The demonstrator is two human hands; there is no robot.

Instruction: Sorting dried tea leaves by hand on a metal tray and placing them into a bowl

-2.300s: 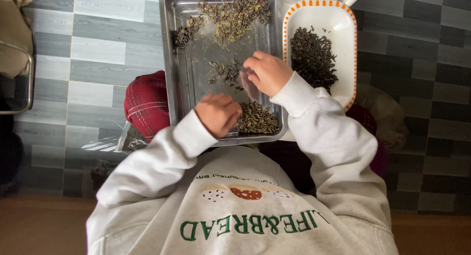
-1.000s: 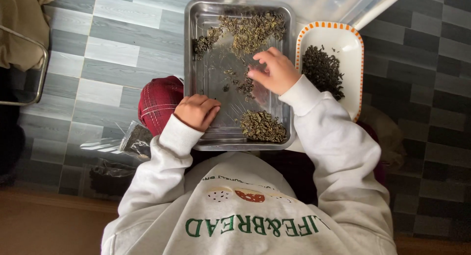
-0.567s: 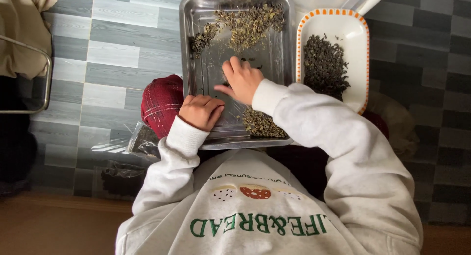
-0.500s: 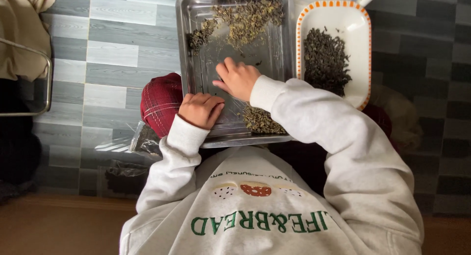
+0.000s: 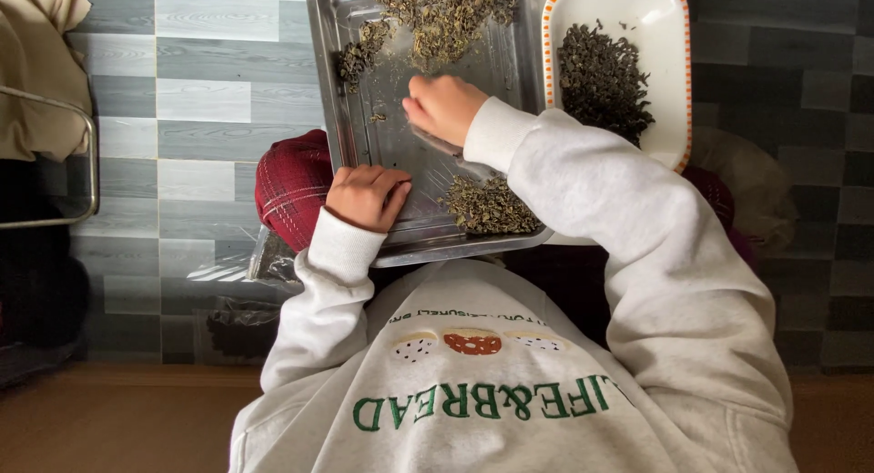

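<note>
A metal tray (image 5: pixel 362 136) rests on my lap. It holds a far pile of greenish dried leaves (image 5: pixel 446 18) and a smaller near pile (image 5: pixel 492 207). My right hand (image 5: pixel 443 106) is over the middle of the tray, just below the far pile. Its fingers are bunched and point left, down at the tray floor, and what they pinch is hidden. My left hand (image 5: pixel 367 195) lies curled at the tray's near left corner, over the rim. To the right, a white dish with an orange rim (image 5: pixel 660 18) carries darker leaves (image 5: pixel 601 77).
A red plaid cloth (image 5: pixel 289 183) shows under the tray's left side, with a crumpled clear plastic bag (image 5: pixel 241 271) below it. At the far left, beige cloth (image 5: pixel 36 63) hangs on a metal tube frame (image 5: pixel 91 163). Grey plank flooring lies around.
My right hand moved from the tray's right side to its middle, then up toward the far pile. My left hand stayed at the near left corner.
</note>
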